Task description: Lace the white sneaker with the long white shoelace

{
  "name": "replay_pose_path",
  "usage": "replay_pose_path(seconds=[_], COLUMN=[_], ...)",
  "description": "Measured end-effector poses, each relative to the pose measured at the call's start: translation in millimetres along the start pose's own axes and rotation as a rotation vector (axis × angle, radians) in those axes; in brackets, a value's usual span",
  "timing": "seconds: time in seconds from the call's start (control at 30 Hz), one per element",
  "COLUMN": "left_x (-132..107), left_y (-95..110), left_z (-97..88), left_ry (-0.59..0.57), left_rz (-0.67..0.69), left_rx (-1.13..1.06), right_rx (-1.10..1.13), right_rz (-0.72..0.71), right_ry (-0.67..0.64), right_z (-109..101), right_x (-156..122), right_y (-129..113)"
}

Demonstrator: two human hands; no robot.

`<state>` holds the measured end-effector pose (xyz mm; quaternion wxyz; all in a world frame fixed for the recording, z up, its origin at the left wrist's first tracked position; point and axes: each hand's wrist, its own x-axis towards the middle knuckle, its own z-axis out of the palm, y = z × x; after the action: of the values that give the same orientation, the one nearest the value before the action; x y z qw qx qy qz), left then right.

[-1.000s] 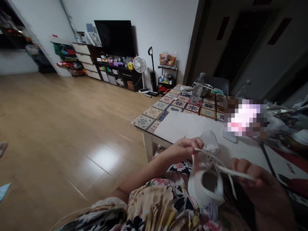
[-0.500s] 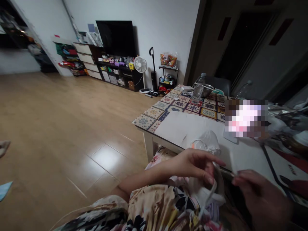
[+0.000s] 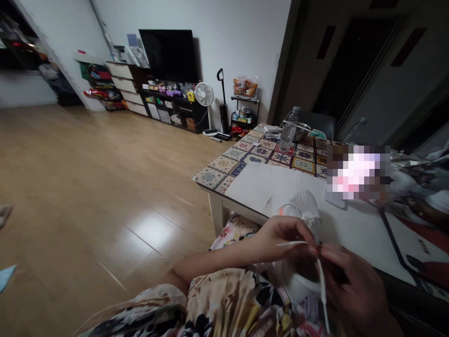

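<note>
Over my lap, my left hand [image 3: 284, 238] and my right hand [image 3: 356, 283] meet with fingertips pinched together on a white cord [image 3: 323, 285]. One end of it sticks out leftward over my left fingers; another length hangs down in front of my right hand. Beneath the hands a white item [image 3: 301, 286] with a rounded edge rests on my lap, partly hidden, so its kind is unclear. Light purple material [image 3: 310, 306] shows just below it. A white drawstring pouch [image 3: 303, 206] lies on the table edge beyond my left hand.
The table [image 3: 242, 152] has a tile-patterned cover and a white sheet [image 3: 266, 182]. A plastic bottle [image 3: 289, 128], a metal bowl [image 3: 302, 133] and a blurred-out bright patch [image 3: 359, 171] are farther back. Across the room stand a television [image 3: 170, 56] and a fan [image 3: 204, 95].
My right hand has moved left and up to join my left hand. The cord, earlier looped below the left fingers, now has an end pointing left and a length hanging down.
</note>
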<state>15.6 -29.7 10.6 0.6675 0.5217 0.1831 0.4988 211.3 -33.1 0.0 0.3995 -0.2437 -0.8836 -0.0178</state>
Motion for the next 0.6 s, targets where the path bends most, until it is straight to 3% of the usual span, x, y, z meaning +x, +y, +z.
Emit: replay_pose_path(seconds=[0.1, 0.2, 0.4, 0.6], left_x=[1.7, 2.1, -0.3, -1.7], left_y=[-4.6, -6.1, -1.5, 1.6], left_z=[1.4, 0.7, 2.8, 3.4], left_ry=[0.022, -0.038, -0.103, 0.017], left_rz=[-0.036, -0.038, -0.037, 0.068], left_rx=[-0.061, -0.017, 0.040, 0.061], right_rx=[0.029, 0.068, 0.045, 0.063], right_rz=[0.019, 0.051, 0.267, 0.126], right_ry=[-0.017, 0.015, 0.177, 0.054], right_z=[-1.2, -3.6, -1.8, -2.5], right_x=[0.7, 1.7, -0.5, 7.1], right_y=[-1.1, -3.0, -3.6, -4.7])
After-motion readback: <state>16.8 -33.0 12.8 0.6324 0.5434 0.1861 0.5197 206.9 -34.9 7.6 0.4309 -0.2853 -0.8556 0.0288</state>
